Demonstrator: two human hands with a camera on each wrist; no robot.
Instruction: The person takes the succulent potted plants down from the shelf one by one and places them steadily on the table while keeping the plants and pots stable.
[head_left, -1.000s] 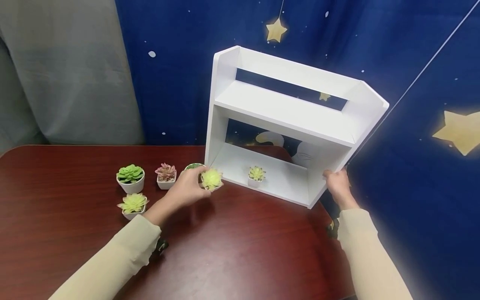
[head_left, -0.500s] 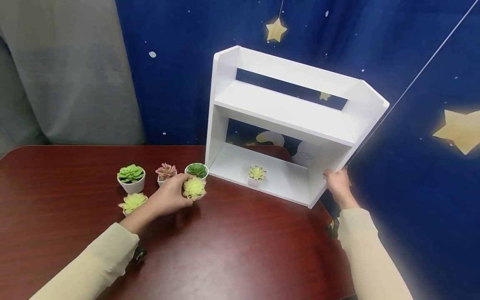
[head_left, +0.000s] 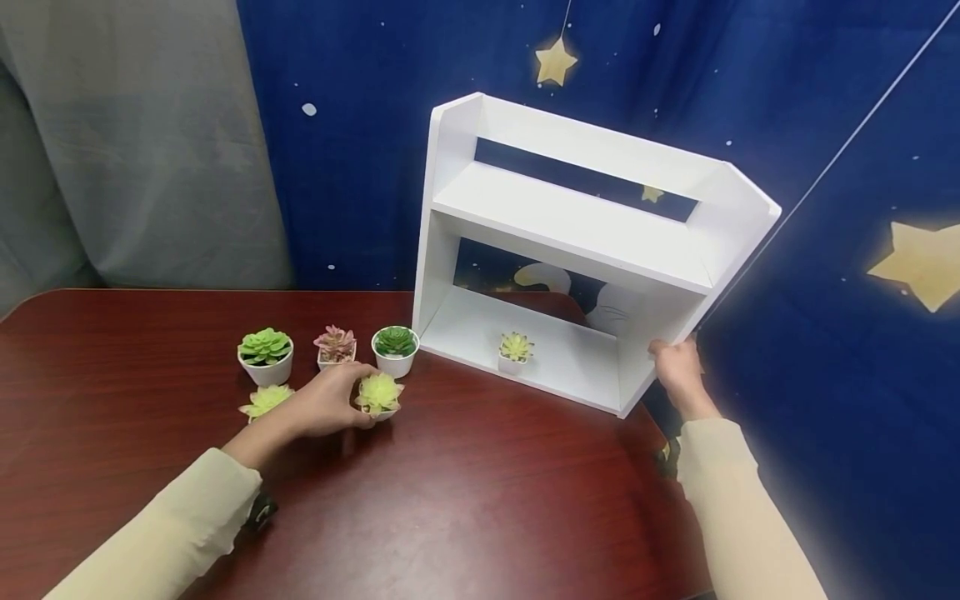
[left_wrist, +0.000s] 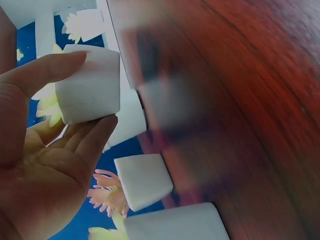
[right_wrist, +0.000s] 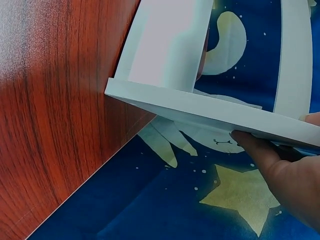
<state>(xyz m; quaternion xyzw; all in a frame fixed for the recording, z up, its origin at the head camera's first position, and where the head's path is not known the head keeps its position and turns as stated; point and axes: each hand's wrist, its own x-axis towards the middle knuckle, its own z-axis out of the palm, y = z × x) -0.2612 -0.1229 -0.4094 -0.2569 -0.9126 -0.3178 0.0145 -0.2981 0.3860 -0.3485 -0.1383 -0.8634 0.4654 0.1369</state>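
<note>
My left hand [head_left: 322, 402] pinches a small potted succulent [head_left: 379, 393] with yellow-green leaves, over the table in front of the other plants. In the left wrist view, thumb and fingers hold its square white pot [left_wrist: 90, 85] from opposite sides. At the right, my right hand [head_left: 678, 377] grips the right side panel of a white two-tier shelf [head_left: 570, 225]; in the right wrist view its thumb [right_wrist: 255, 147] lies along the outer face of that panel. One small spiky yellow-green succulent [head_left: 515, 350] stands on the lower tier.
Left of the shelf stand a dark green succulent [head_left: 395, 346], a pink one [head_left: 335, 344] and a bright green one [head_left: 266, 350], all in white pots. Another yellow-green succulent [head_left: 266, 402] is partly hidden by my left wrist. The brown table [head_left: 450, 500] ends near a blue star-patterned curtain [head_left: 360, 150].
My left hand has carried the yellow-green succulent left and toward me, away from the shelf's lower corner, uncovering the dark green plant. The right hand keeps its grip on the shelf.
</note>
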